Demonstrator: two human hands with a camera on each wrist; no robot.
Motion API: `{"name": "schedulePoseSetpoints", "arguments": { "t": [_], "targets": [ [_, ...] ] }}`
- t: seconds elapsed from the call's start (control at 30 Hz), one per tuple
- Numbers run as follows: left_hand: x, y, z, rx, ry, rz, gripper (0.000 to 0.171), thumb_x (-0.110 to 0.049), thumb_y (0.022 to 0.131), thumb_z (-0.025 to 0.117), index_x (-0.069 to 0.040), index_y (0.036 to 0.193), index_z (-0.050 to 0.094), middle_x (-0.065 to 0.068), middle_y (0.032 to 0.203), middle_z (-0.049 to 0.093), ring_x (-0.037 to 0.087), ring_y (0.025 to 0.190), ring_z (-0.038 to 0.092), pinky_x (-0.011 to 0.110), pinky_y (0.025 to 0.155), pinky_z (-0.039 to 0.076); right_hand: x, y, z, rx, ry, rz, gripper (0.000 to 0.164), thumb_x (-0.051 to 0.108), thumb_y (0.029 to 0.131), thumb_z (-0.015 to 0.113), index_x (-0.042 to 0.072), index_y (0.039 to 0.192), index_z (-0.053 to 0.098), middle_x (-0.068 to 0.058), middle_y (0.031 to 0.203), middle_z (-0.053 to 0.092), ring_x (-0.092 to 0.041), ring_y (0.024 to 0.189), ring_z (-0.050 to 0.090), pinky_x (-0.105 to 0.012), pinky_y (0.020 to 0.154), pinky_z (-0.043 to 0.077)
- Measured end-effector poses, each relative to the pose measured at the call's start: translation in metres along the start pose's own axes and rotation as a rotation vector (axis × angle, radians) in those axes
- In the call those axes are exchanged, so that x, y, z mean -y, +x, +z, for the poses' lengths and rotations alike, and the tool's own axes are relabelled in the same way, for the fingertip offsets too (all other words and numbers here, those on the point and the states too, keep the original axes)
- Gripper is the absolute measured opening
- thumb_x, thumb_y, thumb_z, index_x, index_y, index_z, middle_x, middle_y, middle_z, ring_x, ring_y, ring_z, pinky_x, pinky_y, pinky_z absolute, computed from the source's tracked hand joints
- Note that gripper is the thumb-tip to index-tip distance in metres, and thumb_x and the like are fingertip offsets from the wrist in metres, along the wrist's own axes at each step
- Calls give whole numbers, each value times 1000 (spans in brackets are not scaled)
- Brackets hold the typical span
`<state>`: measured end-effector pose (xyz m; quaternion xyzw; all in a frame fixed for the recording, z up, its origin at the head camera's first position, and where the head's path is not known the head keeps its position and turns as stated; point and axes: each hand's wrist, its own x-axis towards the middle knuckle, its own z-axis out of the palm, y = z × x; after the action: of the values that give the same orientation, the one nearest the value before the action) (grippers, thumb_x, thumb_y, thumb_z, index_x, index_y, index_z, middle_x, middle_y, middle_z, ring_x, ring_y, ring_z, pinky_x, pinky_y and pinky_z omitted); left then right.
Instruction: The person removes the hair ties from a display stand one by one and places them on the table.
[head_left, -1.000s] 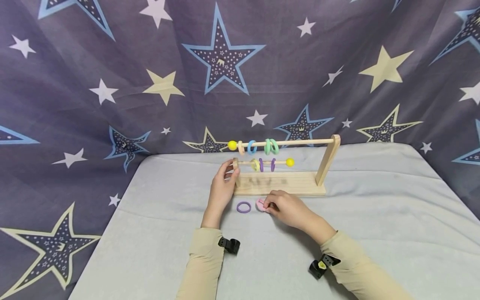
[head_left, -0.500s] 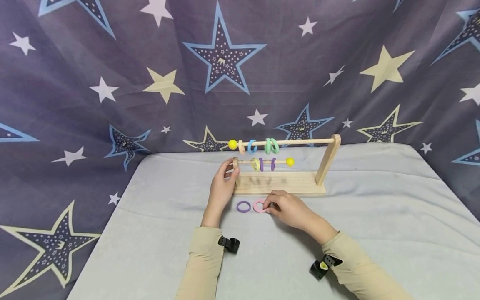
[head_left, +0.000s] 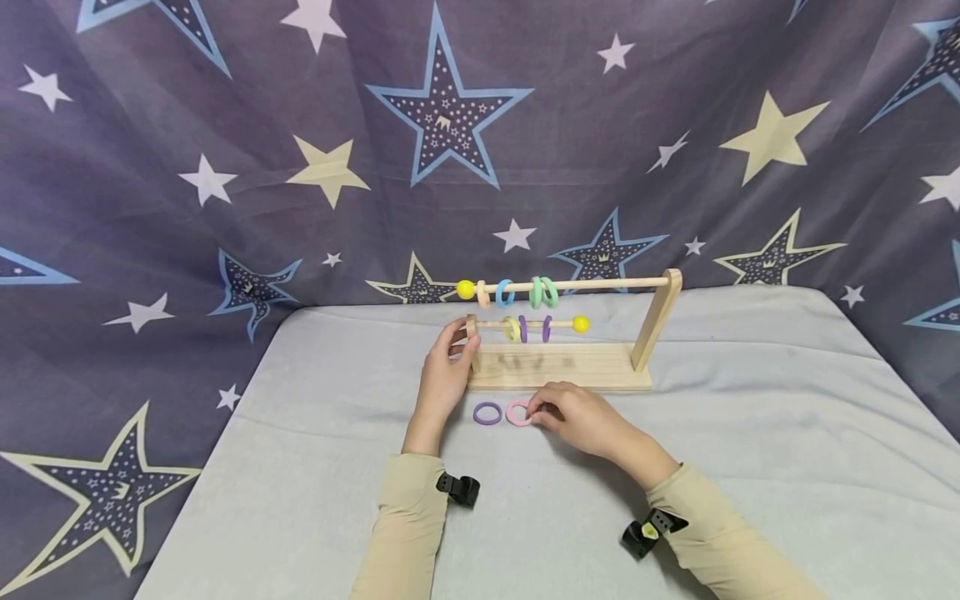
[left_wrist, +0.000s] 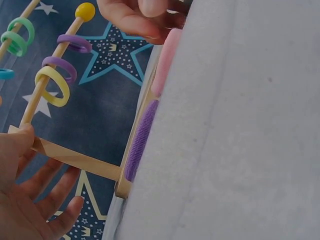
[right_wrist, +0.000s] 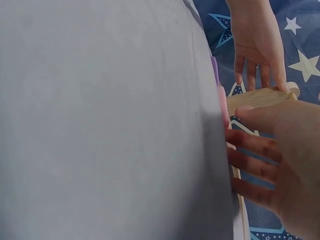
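A wooden rack stands with its base along the cloth and two rods above it. My left hand holds the top of its short left post, thumb at the rod's end and fingers loosely spread behind. On the lower rod hang a yellow ring and two purple rings, with a yellow ball at its tip. In front of the base lie a purple hair tie and a pink hair tie, side by side and flat. My right hand pinches the pink one's right edge.
The upper rod carries peach, blue and green rings, with a yellow ball at its left end and a tall post at its right. A grey cloth covers the table. Behind hangs a starry curtain.
The pink hair tie, tilted in my right fingers a second ago, has come down flat beside the purple one. Over the last half second both hands have stayed nearly still.
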<state>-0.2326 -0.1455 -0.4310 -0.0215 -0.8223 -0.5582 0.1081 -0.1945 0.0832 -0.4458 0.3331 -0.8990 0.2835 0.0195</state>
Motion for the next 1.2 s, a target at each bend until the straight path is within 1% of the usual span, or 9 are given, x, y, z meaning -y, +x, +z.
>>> {"name": "schedulePoseSetpoints", "arguments": {
  "t": [0.13,0.3,0.37,0.53,0.7,0.93,1.2],
  "targets": [
    [1,1,0,-1,2,1,45,-29,101,60,-12,142,52,15,131,61,32,112,61,43,94,52,0,0,-1,-27,32,25,6,15,93,70,18,99,72,8,96,69,-9,88,63,-33,81,54],
    [0,1,0,-2,2,6,45,-29,101,60,-12,142,52,15,130,61,31,111,61,44,94,52,-1,0,-3,-84,45,47,11,14,93,70,17,103,73,5,103,71,-15,97,66,-39,87,53],
    [0,1,0,-3,3,6,45,-29,101,60,-13,142,53,15,130,61,31,111,61,44,93,52,-1,0,-3,-108,45,56,12,14,93,70,17,105,73,4,105,72,-16,98,67,-40,87,53],
    [0,1,0,-2,2,0,44,-29,101,60,-13,142,53,14,130,61,31,111,61,43,94,52,-1,0,-3,-169,56,87,13,13,93,71,18,105,73,3,105,72,-16,91,67,-40,82,54],
    [-1,0,0,-4,2,-4,45,-29,101,60,-12,142,53,15,130,61,32,111,61,43,94,52,0,1,-4,-245,62,110,10,15,92,72,18,102,73,3,103,71,-18,92,67,-41,81,54],
    [0,0,0,0,-2,-1,45,-28,101,60,-12,142,53,15,130,61,32,111,61,44,94,52,-2,1,-2,-347,75,109,12,12,91,73,16,102,73,3,96,70,-16,85,65,-37,77,55],
    [1,0,1,3,3,5,45,-30,101,59,-13,142,52,15,130,61,31,112,61,44,93,52,-2,2,-2,-429,88,116,11,12,91,73,14,102,73,1,97,71,-16,84,65,-37,74,56]
  ]
}}
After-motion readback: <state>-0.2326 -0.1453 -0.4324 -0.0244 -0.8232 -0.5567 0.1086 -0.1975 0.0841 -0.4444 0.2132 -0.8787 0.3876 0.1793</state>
